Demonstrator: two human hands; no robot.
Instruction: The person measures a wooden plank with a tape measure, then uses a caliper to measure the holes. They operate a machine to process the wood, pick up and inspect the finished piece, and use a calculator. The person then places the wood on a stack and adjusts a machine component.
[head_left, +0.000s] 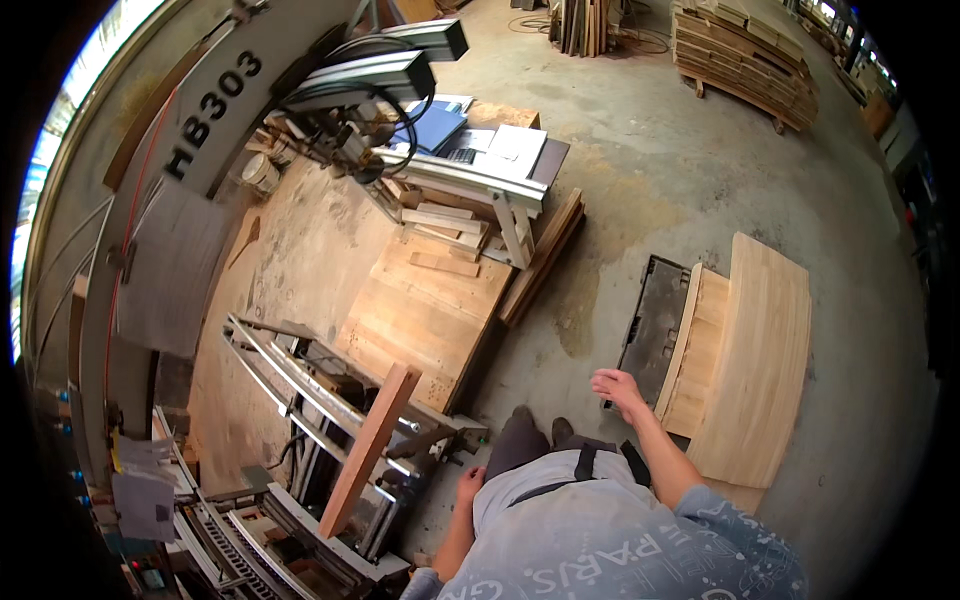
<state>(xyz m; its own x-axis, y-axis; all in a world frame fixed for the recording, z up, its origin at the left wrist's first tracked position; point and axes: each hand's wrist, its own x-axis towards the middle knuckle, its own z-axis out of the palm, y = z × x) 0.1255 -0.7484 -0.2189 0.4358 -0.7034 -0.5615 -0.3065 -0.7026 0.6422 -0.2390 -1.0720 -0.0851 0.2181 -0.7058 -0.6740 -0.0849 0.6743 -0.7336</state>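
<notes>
My right hand (pixel 620 390) is held out in front of me, above the dark plastic pallet (pixel 652 335). Its fingers are stretched out, with nothing in them. Close to my left thigh hangs my left hand (pixel 470 484), fingers curled in and no object showing in it. To the left of that hand, a reddish wooden beam (pixel 370 450) lies slanted across the metal rails (pixel 300 385) of a machine. A wide, pale wooden panel (pixel 762 360) rests on the pallet at my right, with narrower boards (pixel 700 340) beside it.
A large grey machine frame (pixel 215 110) rises at the left. Beyond the rails is a wooden platform (pixel 425 310) with loose offcuts. Behind it stands a bench (pixel 480 180) holding papers, a blue folder (pixel 435 128) and a calculator. Stacked planks (pixel 745 65) sit at the far right.
</notes>
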